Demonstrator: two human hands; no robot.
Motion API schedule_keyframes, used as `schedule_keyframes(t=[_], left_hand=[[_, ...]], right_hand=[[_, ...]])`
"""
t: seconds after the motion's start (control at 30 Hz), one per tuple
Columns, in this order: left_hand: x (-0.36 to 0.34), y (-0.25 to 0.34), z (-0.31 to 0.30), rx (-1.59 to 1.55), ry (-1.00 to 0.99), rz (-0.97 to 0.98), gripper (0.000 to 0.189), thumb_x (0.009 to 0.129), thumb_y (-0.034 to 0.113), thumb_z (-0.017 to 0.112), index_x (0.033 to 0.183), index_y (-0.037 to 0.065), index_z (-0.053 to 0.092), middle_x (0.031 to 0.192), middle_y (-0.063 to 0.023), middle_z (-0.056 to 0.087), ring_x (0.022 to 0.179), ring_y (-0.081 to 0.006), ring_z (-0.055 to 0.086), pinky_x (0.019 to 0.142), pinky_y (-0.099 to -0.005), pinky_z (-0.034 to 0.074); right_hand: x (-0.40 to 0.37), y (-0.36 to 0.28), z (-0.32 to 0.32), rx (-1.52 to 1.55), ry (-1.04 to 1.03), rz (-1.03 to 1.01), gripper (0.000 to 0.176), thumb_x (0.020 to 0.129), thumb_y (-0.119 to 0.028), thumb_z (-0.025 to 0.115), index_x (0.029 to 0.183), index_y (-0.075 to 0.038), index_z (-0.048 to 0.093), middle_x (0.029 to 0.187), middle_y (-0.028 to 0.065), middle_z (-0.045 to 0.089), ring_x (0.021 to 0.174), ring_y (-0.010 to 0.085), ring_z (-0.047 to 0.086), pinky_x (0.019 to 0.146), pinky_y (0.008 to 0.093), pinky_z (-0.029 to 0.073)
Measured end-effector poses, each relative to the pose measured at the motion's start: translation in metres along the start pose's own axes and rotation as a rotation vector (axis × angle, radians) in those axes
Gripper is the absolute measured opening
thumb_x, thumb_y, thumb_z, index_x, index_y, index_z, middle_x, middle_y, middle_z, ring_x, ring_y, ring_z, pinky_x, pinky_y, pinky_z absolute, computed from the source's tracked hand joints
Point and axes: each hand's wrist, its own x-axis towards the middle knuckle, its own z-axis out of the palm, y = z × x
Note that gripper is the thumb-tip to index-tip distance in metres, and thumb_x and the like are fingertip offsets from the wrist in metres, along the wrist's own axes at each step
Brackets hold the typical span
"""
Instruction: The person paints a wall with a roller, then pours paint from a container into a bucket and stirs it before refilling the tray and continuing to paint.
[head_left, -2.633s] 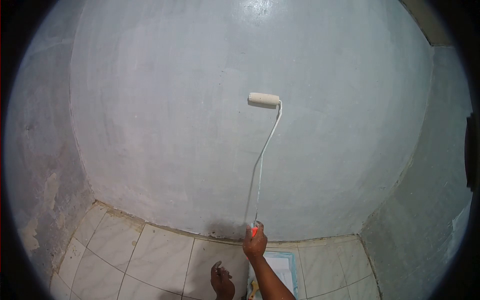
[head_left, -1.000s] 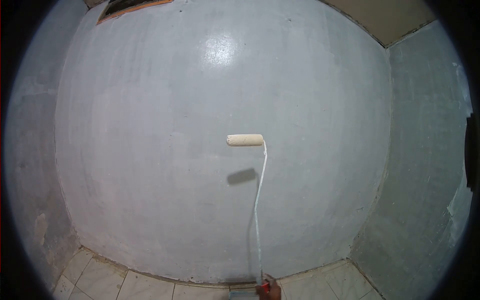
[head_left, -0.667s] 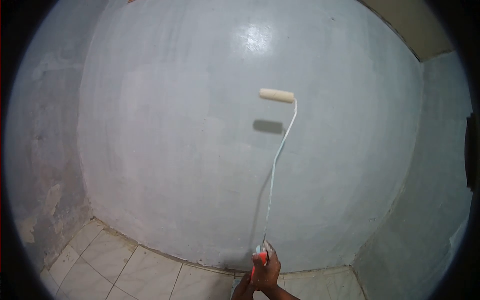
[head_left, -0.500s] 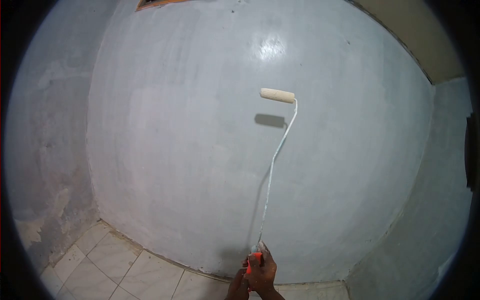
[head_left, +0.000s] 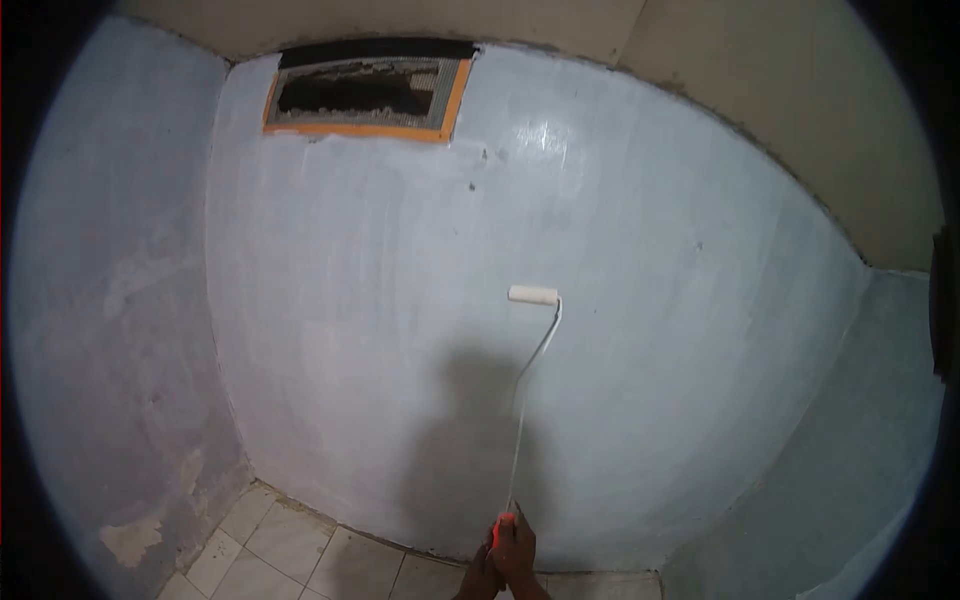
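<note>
A long-framed paint roller with a pale roller head [head_left: 533, 295] stands up in front of the bluish-white wall [head_left: 330, 330]. Its head appears to rest against the wall, with no separate shadow beneath it. A thin white rod runs down from the head to a red handle [head_left: 502, 524]. My right hand [head_left: 516, 552] is closed around this handle. Just below and to the left, my left hand [head_left: 480, 574] also wraps the handle's lower part, and its fingers are partly hidden by the right hand.
An orange-framed vent opening [head_left: 452, 110] with torn mesh sits high on the wall. Beige ceiling [head_left: 740, 85] borders the top. Walls meet at corners left and right; the left wall [head_left: 130, 300] has peeling patches. Pale floor tiles [head_left: 290, 545] lie below. My shadow falls on the wall.
My view has tilted up, bringing the vent and more ceiling in. The roller head has moved higher on the wall and closer to it; its separate shadow is gone. Both hands kept their hold.
</note>
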Motion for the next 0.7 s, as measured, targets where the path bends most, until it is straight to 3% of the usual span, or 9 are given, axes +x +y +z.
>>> schedule_keyframes(t=[0.13, 0.17, 0.3, 0.37, 0.43, 0.53, 0.6, 0.63, 0.7], left_hand=[[0.041, 0.099, -0.007, 0.091, -0.021, 0.0, 0.047, 0.105, 0.025, 0.033, 0.145, 0.002, 0.037, 0.089, -0.0108, 0.061, 0.07, -0.0141, 0.059, 0.064, -0.0288, 0.049], [0.055, 0.142, -0.014, -0.015, -0.13, -0.304, 0.05, 0.105, 0.028, 0.03, 0.148, 0.002, 0.032, 0.1, -0.0161, 0.064, 0.08, -0.0192, 0.064, 0.072, -0.0317, 0.052], [0.064, 0.159, -0.027, -0.02, -0.123, -0.385, 0.051, 0.105, 0.028, 0.03, 0.149, 0.001, 0.03, 0.129, -0.0246, 0.057, 0.115, -0.0291, 0.059, 0.098, -0.0384, 0.045], [0.036, 0.082, -0.037, 0.11, -0.094, -0.067, 0.052, 0.105, 0.025, 0.031, 0.15, 0.0, 0.028, 0.145, -0.0264, 0.043, 0.138, -0.0341, 0.041, 0.113, -0.0397, 0.031], [-0.006, 0.058, -0.051, 0.383, -0.123, 0.198, 0.052, 0.103, 0.023, 0.033, 0.15, 0.0, 0.027, 0.143, -0.0265, 0.045, 0.135, -0.0378, 0.043, 0.112, -0.0402, 0.033], [-0.038, 0.005, -0.059, 0.058, -0.187, 0.069, 0.052, 0.104, 0.025, 0.039, 0.148, -0.001, 0.03, 0.148, -0.0187, 0.04, 0.139, -0.0268, 0.038, 0.112, -0.0366, 0.033], [-0.014, 0.033, -0.053, 0.208, -0.176, 0.048, 0.053, 0.103, 0.025, 0.038, 0.149, 0.0, 0.029, 0.146, -0.0223, 0.042, 0.137, -0.0327, 0.04, 0.112, -0.0383, 0.033], [0.003, 0.059, -0.051, 0.363, -0.165, 0.021, 0.054, 0.102, 0.025, 0.037, 0.15, 0.001, 0.027, 0.144, -0.0259, 0.045, 0.135, -0.0386, 0.043, 0.111, -0.0399, 0.034], [0.046, 0.143, -0.036, 0.159, -0.196, -0.158, 0.054, 0.103, 0.03, 0.037, 0.149, 0.001, 0.03, 0.142, -0.0262, 0.046, 0.133, -0.0386, 0.044, 0.109, -0.0402, 0.036]], right_hand=[[0.068, -0.092, 0.018, 0.082, -0.025, -0.066, 0.029, 0.104, -0.019, 0.042, 0.121, 0.002, 0.051, 0.074, 0.0073, 0.056, 0.061, 0.0138, 0.055, 0.055, 0.0306, 0.047], [0.084, -0.11, 0.023, 0.106, -0.058, -0.057, 0.03, 0.104, -0.02, 0.042, 0.124, 0.001, 0.05, 0.075, 0.007, 0.056, 0.061, 0.0138, 0.054, 0.055, 0.0306, 0.047], [0.073, -0.156, 0.045, 0.256, -0.03, 0.059, 0.031, 0.103, -0.025, 0.046, 0.12, 0.0, 0.056, 0.075, 0.0058, 0.058, 0.067, 0.0147, 0.056, 0.062, 0.0308, 0.047], [0.049, -0.099, 0.046, 0.161, 0.01, -0.037, 0.029, 0.104, -0.026, 0.045, 0.113, -0.001, 0.057, 0.076, 0.0063, 0.059, 0.064, 0.0156, 0.056, 0.06, 0.0319, 0.048], [0.013, -0.046, 0.047, -0.097, 0.142, -0.155, 0.029, 0.103, -0.03, 0.046, 0.106, -0.003, 0.057, 0.072, 0.0056, 0.057, 0.058, 0.0151, 0.054, 0.055, 0.0321, 0.045], [-0.028, -0.072, 0.045, 0.184, 0.0, 0.15, 0.03, 0.103, -0.032, 0.046, 0.1, -0.003, 0.055, 0.07, 0.0054, 0.057, 0.059, 0.0148, 0.054, 0.055, 0.0316, 0.045], [-0.016, -0.101, 0.047, 0.26, 0.035, 0.154, 0.032, 0.103, -0.022, 0.044, 0.124, 0.0, 0.056, 0.073, 0.0057, 0.056, 0.061, 0.0149, 0.054, 0.056, 0.0315, 0.046], [0.009, -0.096, 0.041, -0.113, 0.058, -0.091, 0.024, 0.103, -0.021, 0.044, 0.101, -0.001, 0.057, 0.071, 0.0054, 0.055, 0.058, 0.0139, 0.053, 0.05, 0.0306, 0.044], [0.048, -0.155, 0.039, 0.271, -0.016, -0.011, 0.027, 0.104, -0.022, 0.045, 0.086, -0.003, 0.051, 0.069, 0.0054, 0.054, 0.058, 0.0147, 0.053, 0.049, 0.0314, 0.044]])
